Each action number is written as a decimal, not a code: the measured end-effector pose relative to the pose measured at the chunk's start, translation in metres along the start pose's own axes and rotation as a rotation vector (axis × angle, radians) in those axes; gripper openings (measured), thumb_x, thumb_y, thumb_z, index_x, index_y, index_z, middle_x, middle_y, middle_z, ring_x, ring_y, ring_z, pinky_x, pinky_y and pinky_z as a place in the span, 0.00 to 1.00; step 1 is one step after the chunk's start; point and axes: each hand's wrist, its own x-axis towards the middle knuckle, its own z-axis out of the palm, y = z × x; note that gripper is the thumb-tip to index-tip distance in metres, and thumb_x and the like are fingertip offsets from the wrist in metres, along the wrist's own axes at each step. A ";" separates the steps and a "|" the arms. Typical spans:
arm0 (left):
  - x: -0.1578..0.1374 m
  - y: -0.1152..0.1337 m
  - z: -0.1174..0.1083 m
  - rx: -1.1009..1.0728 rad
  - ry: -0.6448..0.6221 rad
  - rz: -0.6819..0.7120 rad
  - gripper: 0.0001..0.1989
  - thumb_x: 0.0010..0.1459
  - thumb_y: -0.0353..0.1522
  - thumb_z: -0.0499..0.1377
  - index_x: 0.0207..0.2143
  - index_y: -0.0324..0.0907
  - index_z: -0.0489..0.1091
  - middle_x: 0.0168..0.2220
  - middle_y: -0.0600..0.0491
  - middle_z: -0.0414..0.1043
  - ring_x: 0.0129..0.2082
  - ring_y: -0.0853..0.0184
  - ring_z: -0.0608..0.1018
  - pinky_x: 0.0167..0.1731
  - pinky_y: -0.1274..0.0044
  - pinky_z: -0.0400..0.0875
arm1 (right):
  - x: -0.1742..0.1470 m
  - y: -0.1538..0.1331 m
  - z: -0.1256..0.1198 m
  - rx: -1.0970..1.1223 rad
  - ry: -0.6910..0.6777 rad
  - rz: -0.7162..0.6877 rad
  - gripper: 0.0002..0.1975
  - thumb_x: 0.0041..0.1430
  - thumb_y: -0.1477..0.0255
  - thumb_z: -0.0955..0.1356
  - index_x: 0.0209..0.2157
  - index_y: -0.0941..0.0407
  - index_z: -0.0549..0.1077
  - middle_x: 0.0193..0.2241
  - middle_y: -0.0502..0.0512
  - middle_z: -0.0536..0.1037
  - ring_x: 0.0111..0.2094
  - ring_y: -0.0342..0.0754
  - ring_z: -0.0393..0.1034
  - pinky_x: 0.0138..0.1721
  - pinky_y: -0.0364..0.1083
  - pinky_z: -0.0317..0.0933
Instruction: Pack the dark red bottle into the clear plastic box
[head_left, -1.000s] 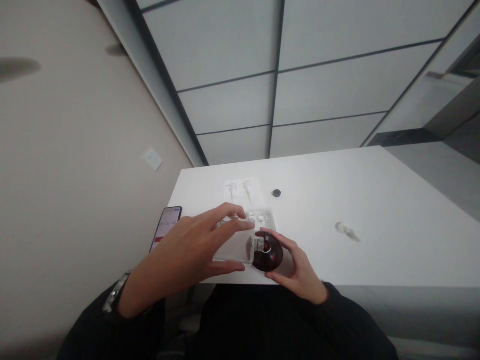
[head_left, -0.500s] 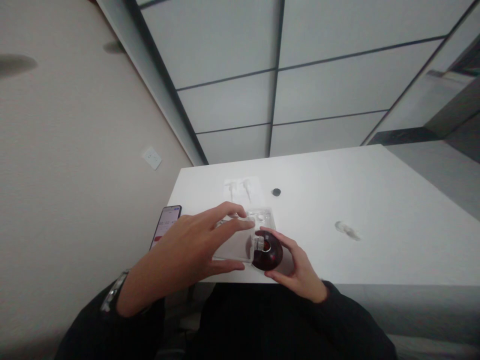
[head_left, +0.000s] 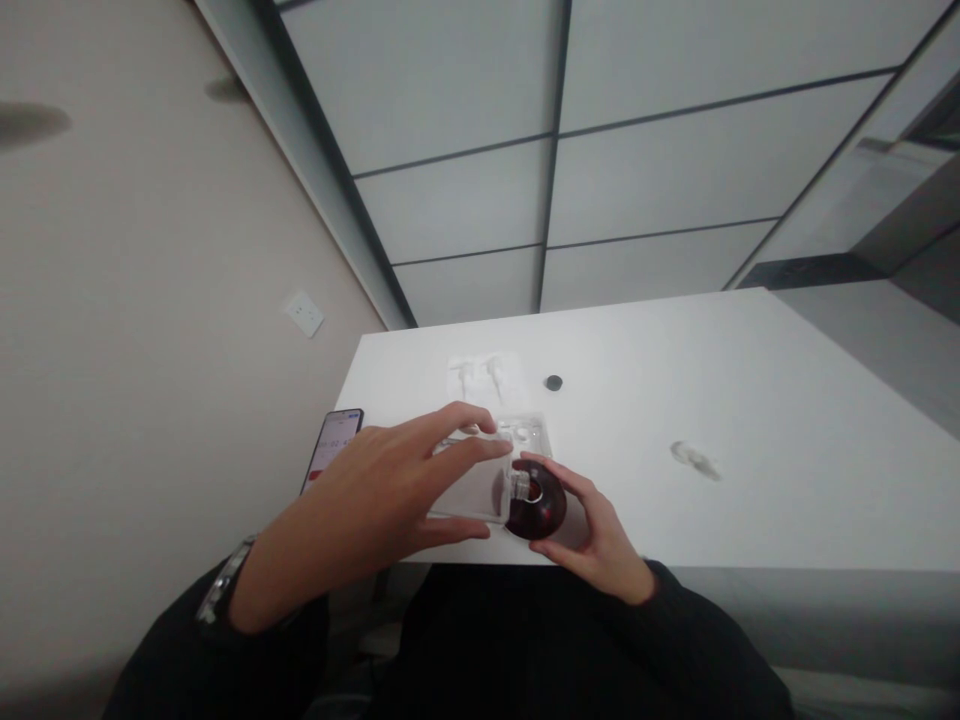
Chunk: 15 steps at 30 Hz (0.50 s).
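While it sits at the near table edge, low centre of the frame:
Dark disc: the round dark-red glossy disc (head_left: 541,508) is cupped in the right hand (head_left: 596,540), fingers wrapped round its rim, probably to steady it.
Clear case: the flat transparent plastic case (head_left: 469,490) is pinched by the left hand (head_left: 375,505), overlapping the disc's left side.
Phone: black smartphone (head_left: 333,448), left of the hands, screen lit, text unreadable.
Table: white tabletop (head_left: 750,420).
Writing: none legible anywhere.
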 end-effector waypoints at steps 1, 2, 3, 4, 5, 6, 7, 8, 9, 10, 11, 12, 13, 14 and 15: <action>0.000 0.000 0.000 -0.001 0.000 0.002 0.33 0.56 0.37 0.77 0.60 0.46 0.68 0.59 0.47 0.77 0.49 0.57 0.85 0.39 0.73 0.81 | 0.000 0.000 0.000 0.007 -0.001 0.001 0.40 0.65 0.63 0.77 0.72 0.45 0.59 0.68 0.64 0.73 0.67 0.63 0.71 0.66 0.64 0.68; 0.000 0.000 0.000 -0.001 -0.001 0.003 0.34 0.56 0.37 0.77 0.60 0.46 0.67 0.59 0.47 0.77 0.49 0.56 0.85 0.39 0.72 0.81 | 0.000 -0.001 0.000 0.013 0.001 0.002 0.40 0.65 0.63 0.77 0.73 0.45 0.59 0.68 0.63 0.73 0.67 0.63 0.71 0.66 0.64 0.68; 0.000 0.000 0.000 -0.001 -0.003 0.003 0.34 0.56 0.37 0.77 0.60 0.46 0.67 0.59 0.47 0.77 0.49 0.56 0.85 0.39 0.72 0.81 | 0.001 -0.001 0.000 0.017 0.003 0.002 0.40 0.65 0.63 0.77 0.73 0.44 0.59 0.68 0.62 0.73 0.67 0.62 0.71 0.66 0.63 0.68; -0.001 0.000 0.000 0.000 -0.006 0.002 0.34 0.56 0.37 0.77 0.60 0.47 0.67 0.59 0.47 0.77 0.49 0.56 0.85 0.39 0.72 0.81 | 0.001 -0.001 0.000 0.018 0.005 0.003 0.40 0.65 0.62 0.77 0.73 0.43 0.59 0.68 0.62 0.73 0.67 0.62 0.71 0.66 0.63 0.68; -0.001 0.000 0.000 0.002 -0.009 0.000 0.34 0.56 0.37 0.76 0.61 0.47 0.67 0.60 0.48 0.76 0.49 0.56 0.85 0.39 0.72 0.81 | 0.001 -0.001 0.000 0.017 0.007 0.003 0.40 0.65 0.62 0.77 0.73 0.43 0.59 0.68 0.62 0.73 0.67 0.62 0.71 0.66 0.63 0.68; -0.001 0.000 0.000 0.006 -0.011 -0.001 0.34 0.56 0.37 0.76 0.61 0.47 0.67 0.60 0.48 0.76 0.49 0.56 0.85 0.40 0.72 0.81 | 0.001 -0.001 0.000 0.016 0.008 0.004 0.40 0.65 0.62 0.77 0.73 0.43 0.59 0.68 0.62 0.73 0.67 0.62 0.71 0.66 0.63 0.68; -0.001 0.001 0.000 0.010 -0.012 -0.001 0.34 0.56 0.37 0.76 0.61 0.47 0.66 0.60 0.48 0.76 0.49 0.56 0.85 0.39 0.72 0.81 | 0.001 -0.002 0.000 0.016 0.007 0.004 0.40 0.65 0.62 0.77 0.73 0.43 0.59 0.68 0.62 0.73 0.67 0.62 0.71 0.66 0.64 0.68; 0.000 0.001 -0.001 0.013 -0.013 0.000 0.34 0.56 0.37 0.76 0.61 0.47 0.67 0.60 0.48 0.76 0.49 0.56 0.85 0.39 0.72 0.81 | 0.001 -0.002 0.000 0.018 0.005 0.005 0.40 0.65 0.62 0.77 0.73 0.43 0.59 0.68 0.62 0.73 0.67 0.63 0.71 0.66 0.64 0.68; 0.000 0.001 -0.001 0.018 -0.012 0.004 0.35 0.55 0.36 0.77 0.61 0.46 0.67 0.60 0.48 0.77 0.48 0.56 0.85 0.39 0.72 0.81 | 0.001 -0.001 0.000 0.020 0.004 0.006 0.40 0.65 0.63 0.77 0.73 0.43 0.59 0.68 0.62 0.73 0.67 0.63 0.71 0.66 0.64 0.68; 0.000 0.001 -0.001 0.022 -0.010 0.007 0.35 0.55 0.37 0.77 0.61 0.46 0.67 0.59 0.47 0.77 0.48 0.56 0.85 0.38 0.72 0.81 | 0.001 -0.001 0.000 0.021 0.004 0.006 0.40 0.65 0.63 0.77 0.73 0.44 0.59 0.68 0.62 0.73 0.67 0.63 0.71 0.66 0.64 0.68; 0.001 0.001 -0.001 0.025 -0.008 0.012 0.35 0.54 0.37 0.78 0.60 0.46 0.67 0.59 0.47 0.77 0.47 0.56 0.86 0.38 0.72 0.81 | 0.001 -0.001 0.000 0.019 0.005 0.004 0.40 0.65 0.63 0.77 0.73 0.44 0.60 0.68 0.63 0.73 0.67 0.63 0.71 0.66 0.64 0.68; 0.001 0.001 -0.002 0.027 -0.007 0.016 0.35 0.54 0.37 0.78 0.60 0.45 0.68 0.59 0.47 0.77 0.47 0.56 0.86 0.37 0.72 0.81 | 0.001 -0.001 0.000 0.014 0.005 0.002 0.40 0.65 0.63 0.77 0.73 0.45 0.60 0.68 0.63 0.73 0.67 0.63 0.71 0.66 0.64 0.68; 0.002 0.001 -0.002 0.028 -0.008 0.018 0.35 0.54 0.37 0.78 0.60 0.45 0.68 0.59 0.47 0.77 0.47 0.56 0.86 0.37 0.72 0.81 | 0.001 -0.001 0.000 0.008 0.006 -0.001 0.40 0.65 0.63 0.77 0.72 0.46 0.60 0.68 0.64 0.73 0.67 0.63 0.72 0.66 0.64 0.68; 0.002 0.001 -0.002 0.028 -0.009 0.020 0.34 0.54 0.37 0.77 0.60 0.45 0.68 0.59 0.47 0.77 0.47 0.56 0.86 0.37 0.72 0.81 | 0.001 0.000 0.000 0.002 0.006 -0.004 0.40 0.65 0.63 0.77 0.72 0.46 0.60 0.67 0.64 0.73 0.67 0.63 0.72 0.66 0.64 0.68; 0.002 0.001 -0.002 0.028 -0.013 0.019 0.33 0.55 0.37 0.77 0.60 0.45 0.68 0.59 0.47 0.77 0.47 0.56 0.85 0.38 0.72 0.81 | 0.001 0.000 0.000 0.000 0.007 -0.008 0.40 0.65 0.62 0.77 0.72 0.46 0.60 0.67 0.64 0.74 0.67 0.63 0.72 0.66 0.64 0.68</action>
